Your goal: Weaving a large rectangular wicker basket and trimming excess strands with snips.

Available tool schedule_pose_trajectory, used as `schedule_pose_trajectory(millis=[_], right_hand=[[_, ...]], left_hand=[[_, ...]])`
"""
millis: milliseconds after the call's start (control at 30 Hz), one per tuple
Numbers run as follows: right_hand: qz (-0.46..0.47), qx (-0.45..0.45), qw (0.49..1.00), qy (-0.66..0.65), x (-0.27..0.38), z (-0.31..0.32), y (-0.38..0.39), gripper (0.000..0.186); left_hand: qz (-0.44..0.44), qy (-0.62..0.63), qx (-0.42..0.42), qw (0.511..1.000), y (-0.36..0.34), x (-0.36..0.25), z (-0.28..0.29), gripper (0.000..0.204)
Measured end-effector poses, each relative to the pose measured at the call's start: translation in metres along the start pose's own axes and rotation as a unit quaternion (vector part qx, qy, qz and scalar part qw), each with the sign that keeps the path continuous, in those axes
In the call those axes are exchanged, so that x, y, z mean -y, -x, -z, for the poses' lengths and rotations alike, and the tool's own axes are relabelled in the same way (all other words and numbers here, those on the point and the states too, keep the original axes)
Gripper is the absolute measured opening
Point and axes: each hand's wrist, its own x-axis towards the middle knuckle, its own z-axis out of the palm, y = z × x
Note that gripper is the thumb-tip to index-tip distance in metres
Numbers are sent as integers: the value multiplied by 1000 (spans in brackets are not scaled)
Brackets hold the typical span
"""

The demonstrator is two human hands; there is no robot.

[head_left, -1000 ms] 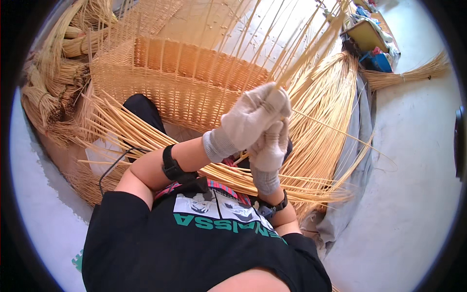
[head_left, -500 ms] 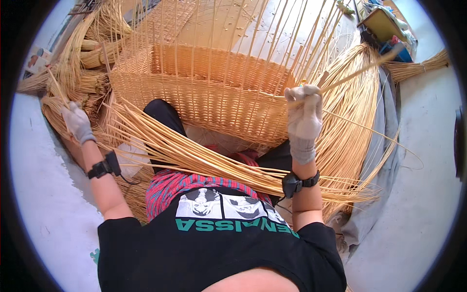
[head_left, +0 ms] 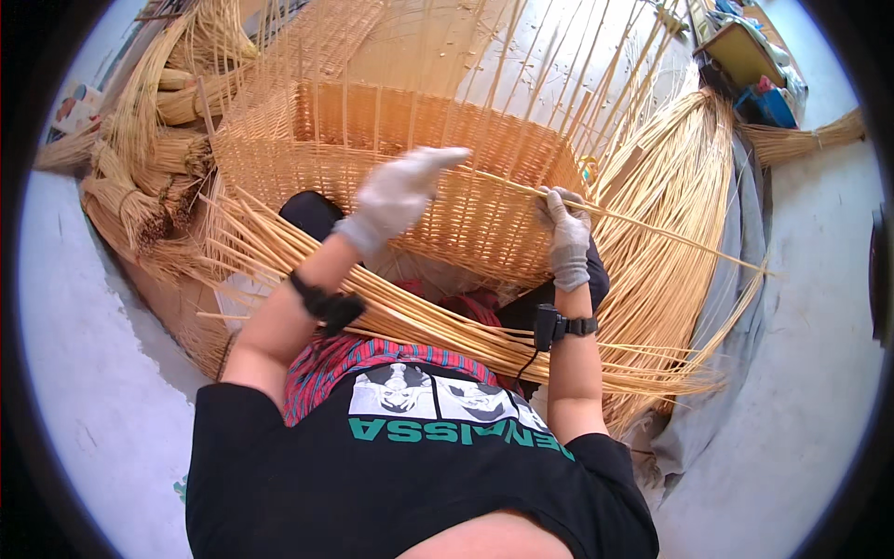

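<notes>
A half-woven wicker basket (head_left: pixel 466 219) with tall upright stakes stands before me, its long wall nearest my knees. At its right near corner my right hand (head_left: pixel 568 244), in a pale work glove, is closed around a thin wicker rod (head_left: pixel 670 237). The rod slants from the near wall's rim out to the right. My left hand (head_left: pixel 396 197), gloved too, hovers in front of the near wall, left of the middle, smeared by motion. Its fingertips point right, close to the rod's left end; whether they grip it is hidden by the blur.
Loose wicker rods (head_left: pixel 410 307) lie across my lap. A large sheaf of long rods (head_left: pixel 670 252) spreads at the right, beside grey cloth (head_left: pixel 736 326). Bundled rods (head_left: pixel 154 177) are piled at the far left. Pale walls flank both sides, with a blue item (head_left: pixel 775 107) at the back right.
My left hand has swung from the far left to the basket's near wall. My right hand has lowered slightly to the basket's corner, and the rod there now slopes down to the right.
</notes>
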Motion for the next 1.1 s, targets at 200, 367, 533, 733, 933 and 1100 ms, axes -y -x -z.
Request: schedule_pose_trajectory(millis=[200,367,533,733,933,1100], right_hand=[[-73,32,996,47,33,9,9,21],[145,-69,987,-17,56,30,19,11],[288,31,925,244,98,-46,-44,25],[263,92,930,240,145,-133,-70,77],[278,-238,931,-4,61,9,-7,14],[337,-171,917,126,54,3,12,19]], left_hand=[[342,117,201,910,-99,19,-99,55],[320,109,160,927,-84,59,-115,38],[150,-156,-4,976,-75,58,-135,49],[348,6,38,937,-86,36,-127,50],[343,91,59,933,-88,36,-127,30],[358,220,-26,907,-99,30,-143,29]])
